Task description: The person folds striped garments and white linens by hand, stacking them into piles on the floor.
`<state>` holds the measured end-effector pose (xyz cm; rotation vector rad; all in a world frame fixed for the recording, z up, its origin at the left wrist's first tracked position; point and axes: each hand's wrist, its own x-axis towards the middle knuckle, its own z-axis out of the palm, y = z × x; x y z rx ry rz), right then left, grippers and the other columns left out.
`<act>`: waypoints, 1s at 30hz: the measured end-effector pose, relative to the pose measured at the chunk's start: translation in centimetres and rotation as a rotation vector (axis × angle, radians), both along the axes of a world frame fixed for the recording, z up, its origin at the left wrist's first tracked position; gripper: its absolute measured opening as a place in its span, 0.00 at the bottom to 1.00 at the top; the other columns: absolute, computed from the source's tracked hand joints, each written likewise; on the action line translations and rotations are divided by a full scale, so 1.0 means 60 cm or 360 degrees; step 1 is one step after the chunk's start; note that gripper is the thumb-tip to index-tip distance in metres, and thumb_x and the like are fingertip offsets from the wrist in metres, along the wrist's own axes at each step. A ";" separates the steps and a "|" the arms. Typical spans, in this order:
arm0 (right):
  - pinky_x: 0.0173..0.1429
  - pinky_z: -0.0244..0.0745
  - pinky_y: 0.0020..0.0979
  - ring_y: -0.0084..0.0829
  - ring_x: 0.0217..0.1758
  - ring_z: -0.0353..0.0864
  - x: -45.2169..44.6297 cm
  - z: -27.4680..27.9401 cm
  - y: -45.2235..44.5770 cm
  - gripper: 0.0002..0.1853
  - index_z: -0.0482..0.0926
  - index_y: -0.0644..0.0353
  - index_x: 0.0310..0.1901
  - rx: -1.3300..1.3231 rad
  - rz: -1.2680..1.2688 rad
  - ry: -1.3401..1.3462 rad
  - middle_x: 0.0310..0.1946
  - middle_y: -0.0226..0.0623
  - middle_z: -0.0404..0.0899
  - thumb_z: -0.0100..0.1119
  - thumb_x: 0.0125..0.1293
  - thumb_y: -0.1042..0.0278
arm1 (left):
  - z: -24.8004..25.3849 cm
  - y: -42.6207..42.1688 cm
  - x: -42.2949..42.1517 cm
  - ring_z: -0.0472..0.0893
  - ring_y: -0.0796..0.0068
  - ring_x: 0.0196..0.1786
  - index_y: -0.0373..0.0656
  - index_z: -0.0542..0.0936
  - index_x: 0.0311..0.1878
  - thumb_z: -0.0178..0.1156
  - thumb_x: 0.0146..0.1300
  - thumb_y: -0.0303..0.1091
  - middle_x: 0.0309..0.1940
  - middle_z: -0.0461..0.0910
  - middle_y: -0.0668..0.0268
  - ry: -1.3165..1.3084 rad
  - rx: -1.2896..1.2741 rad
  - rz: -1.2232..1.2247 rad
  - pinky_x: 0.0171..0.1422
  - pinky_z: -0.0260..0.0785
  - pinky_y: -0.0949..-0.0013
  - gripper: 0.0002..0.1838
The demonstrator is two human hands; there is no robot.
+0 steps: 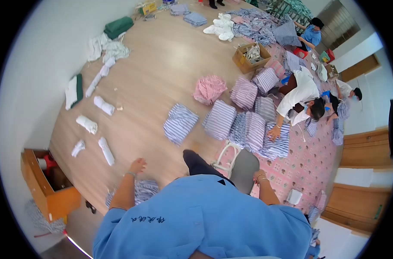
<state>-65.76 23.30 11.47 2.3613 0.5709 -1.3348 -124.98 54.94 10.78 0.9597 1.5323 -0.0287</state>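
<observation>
My left hand [138, 165] is held over the wooden floor, its fingers apart and nothing in them, near a striped cloth pile [145, 190]. On the other side, my right hand [260, 174] is at the edge of a grey chair [245, 169] with a pale metal frame; its fingers are partly hidden, so its grip cannot be made out. In front of my leg lies a folded blue-striped cloth [180, 124], with striped bundles [220, 119] beside it and a pink-striped bundle [209, 89] beyond.
A co-worker in white [301, 97] bends over the bundles on a pink patterned mat [306, 151]. A cardboard box [244, 64] stands farther off. White rolled cloths [87, 124] lie near the wall, by a wooden drawer unit [60, 200]. Another co-worker in blue [312, 35] handles striped cloth.
</observation>
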 end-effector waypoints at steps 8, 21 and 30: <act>0.41 0.75 0.41 0.42 0.34 0.83 0.023 -0.069 0.269 0.07 0.84 0.56 0.24 0.0025 -0.0163 0.0004 0.26 0.45 0.81 0.57 0.45 0.67 | 0.138 0.182 0.106 0.77 0.76 0.37 0.48 0.73 0.52 0.53 0.62 0.47 0.40 0.78 0.67 -0.0052 0.0021 -0.0401 0.37 0.69 0.70 0.19; 0.49 0.74 0.39 0.46 0.47 0.78 -0.045 0.028 0.627 0.14 0.81 0.63 0.35 0.0278 -0.0212 -0.0541 0.42 0.52 0.78 0.52 0.53 0.65 | -0.144 0.567 -0.186 0.76 0.70 0.37 0.50 0.71 0.54 0.52 0.60 0.45 0.43 0.76 0.66 -0.0061 0.0795 -0.1688 0.38 0.70 0.64 0.20; 0.45 0.76 0.39 0.44 0.46 0.79 -0.087 0.039 0.828 0.13 0.79 0.68 0.37 -0.0076 -0.0030 -0.0196 0.40 0.53 0.78 0.52 0.56 0.67 | -0.002 1.296 -0.039 0.74 0.77 0.33 0.53 0.73 0.44 0.53 0.59 0.48 0.35 0.76 0.71 0.0013 0.0236 0.0071 0.34 0.66 0.68 0.14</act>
